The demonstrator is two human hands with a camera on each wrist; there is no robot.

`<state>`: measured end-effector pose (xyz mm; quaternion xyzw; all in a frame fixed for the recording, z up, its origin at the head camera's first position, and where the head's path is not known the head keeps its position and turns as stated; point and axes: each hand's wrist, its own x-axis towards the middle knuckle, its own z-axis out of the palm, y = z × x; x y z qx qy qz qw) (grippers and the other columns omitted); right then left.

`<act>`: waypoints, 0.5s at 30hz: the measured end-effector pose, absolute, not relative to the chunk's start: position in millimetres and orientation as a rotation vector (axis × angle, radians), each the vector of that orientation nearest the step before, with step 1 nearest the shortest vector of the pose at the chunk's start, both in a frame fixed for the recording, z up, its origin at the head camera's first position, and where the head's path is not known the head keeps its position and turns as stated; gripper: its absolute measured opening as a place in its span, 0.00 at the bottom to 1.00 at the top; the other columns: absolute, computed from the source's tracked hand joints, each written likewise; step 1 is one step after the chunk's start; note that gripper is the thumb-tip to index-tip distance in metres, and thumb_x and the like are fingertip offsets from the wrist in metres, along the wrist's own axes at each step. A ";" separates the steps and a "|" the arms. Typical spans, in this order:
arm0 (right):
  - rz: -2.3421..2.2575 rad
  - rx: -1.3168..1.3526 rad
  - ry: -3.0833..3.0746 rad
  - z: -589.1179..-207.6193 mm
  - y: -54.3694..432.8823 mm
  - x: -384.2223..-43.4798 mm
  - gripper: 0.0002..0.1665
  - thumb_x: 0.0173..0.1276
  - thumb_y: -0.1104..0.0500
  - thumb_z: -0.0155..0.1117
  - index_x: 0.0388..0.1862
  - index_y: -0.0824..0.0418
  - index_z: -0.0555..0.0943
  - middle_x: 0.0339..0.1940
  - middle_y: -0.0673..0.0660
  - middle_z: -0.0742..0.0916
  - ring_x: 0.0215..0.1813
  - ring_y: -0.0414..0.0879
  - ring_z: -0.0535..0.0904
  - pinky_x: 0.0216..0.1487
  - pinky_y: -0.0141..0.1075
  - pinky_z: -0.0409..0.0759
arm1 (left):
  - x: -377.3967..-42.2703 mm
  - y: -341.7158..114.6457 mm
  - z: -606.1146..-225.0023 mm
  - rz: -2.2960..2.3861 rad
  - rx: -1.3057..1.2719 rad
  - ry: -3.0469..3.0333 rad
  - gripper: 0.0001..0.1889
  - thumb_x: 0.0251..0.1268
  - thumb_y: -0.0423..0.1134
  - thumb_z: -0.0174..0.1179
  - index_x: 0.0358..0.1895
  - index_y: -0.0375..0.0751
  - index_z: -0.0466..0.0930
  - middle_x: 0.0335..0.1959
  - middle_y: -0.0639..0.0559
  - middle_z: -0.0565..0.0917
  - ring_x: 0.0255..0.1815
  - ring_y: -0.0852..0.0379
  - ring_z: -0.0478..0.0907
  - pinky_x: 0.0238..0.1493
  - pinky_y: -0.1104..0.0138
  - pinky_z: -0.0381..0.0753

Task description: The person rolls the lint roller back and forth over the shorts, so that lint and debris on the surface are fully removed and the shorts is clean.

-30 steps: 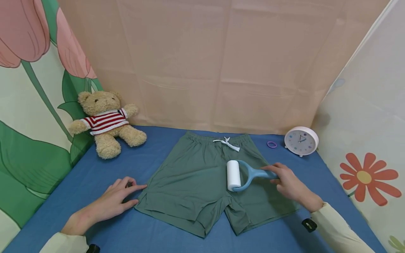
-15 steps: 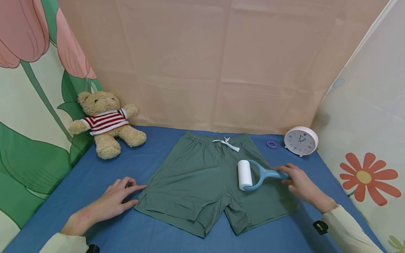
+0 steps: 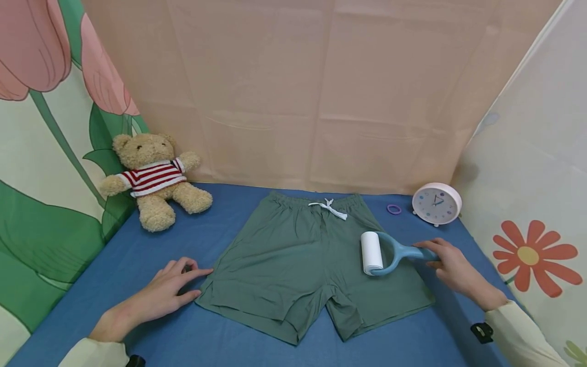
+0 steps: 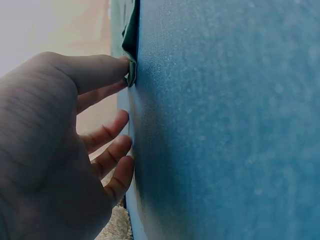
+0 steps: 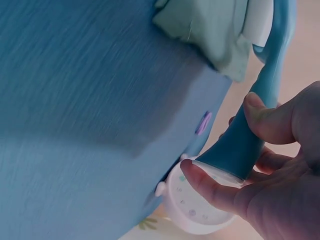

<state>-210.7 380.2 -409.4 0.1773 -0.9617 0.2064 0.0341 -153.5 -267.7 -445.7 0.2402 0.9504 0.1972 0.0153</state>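
Green shorts [image 3: 284,255] with a white drawstring [image 3: 329,205] lie spread flat on the blue cloth. My right hand [image 3: 456,267] grips the blue handle of a lint roller [image 3: 372,253], whose white roll sits over the right leg of the shorts. In the right wrist view, thumb and fingers wrap the handle [image 5: 250,130] near its wide end. At the other side, the thumb and index fingertip of my left hand [image 3: 169,288] press on the left leg's outer edge. The left wrist view shows them at the green hem [image 4: 131,70], with the other fingers loosely bent beside it.
A teddy bear [image 3: 156,176] in a striped shirt sits at the back left. At the back right stand a pink clock [image 3: 436,204] and, beside it, a purple ring [image 3: 393,209]. A beige curtain [image 3: 293,97] closes off the back, with patterned walls either side.
My right hand has drawn the lint roller rightward across the right leg of the shorts, from near the middle toward the outer side. The left hand has stayed in place.
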 end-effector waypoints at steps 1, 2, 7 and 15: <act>0.635 0.535 -2.962 -409.3 382.6 -210.7 0.35 0.53 0.87 0.58 0.60 0.68 0.81 0.54 0.70 0.79 0.50 0.64 0.79 0.42 0.54 0.83 | -153.4 -267.7 -445.7 0.616 0.750 2.958 0.24 0.69 0.46 0.66 0.67 0.52 0.79 0.50 0.59 0.68 0.43 0.57 0.61 0.39 0.59 0.60; 0.637 0.523 -2.967 -409.6 384.8 -210.5 0.35 0.53 0.87 0.57 0.60 0.69 0.80 0.54 0.71 0.78 0.50 0.65 0.79 0.42 0.55 0.83 | -153.3 -267.8 -445.7 0.617 0.753 2.960 0.24 0.69 0.46 0.66 0.67 0.52 0.79 0.50 0.59 0.68 0.43 0.57 0.61 0.39 0.59 0.60; 0.585 0.463 -2.983 -411.5 395.1 -211.0 0.33 0.54 0.86 0.58 0.59 0.70 0.80 0.51 0.71 0.78 0.48 0.65 0.78 0.42 0.57 0.82 | -153.4 -268.1 -446.2 0.612 0.750 2.963 0.24 0.69 0.46 0.66 0.67 0.53 0.79 0.50 0.59 0.68 0.43 0.57 0.61 0.39 0.58 0.60; 0.507 0.391 -2.999 -409.6 411.7 -207.2 0.30 0.56 0.84 0.62 0.58 0.69 0.80 0.48 0.70 0.78 0.45 0.63 0.76 0.42 0.61 0.81 | -153.0 -267.7 -447.1 0.616 0.756 2.966 0.24 0.69 0.46 0.66 0.67 0.53 0.79 0.50 0.59 0.68 0.43 0.57 0.61 0.39 0.58 0.60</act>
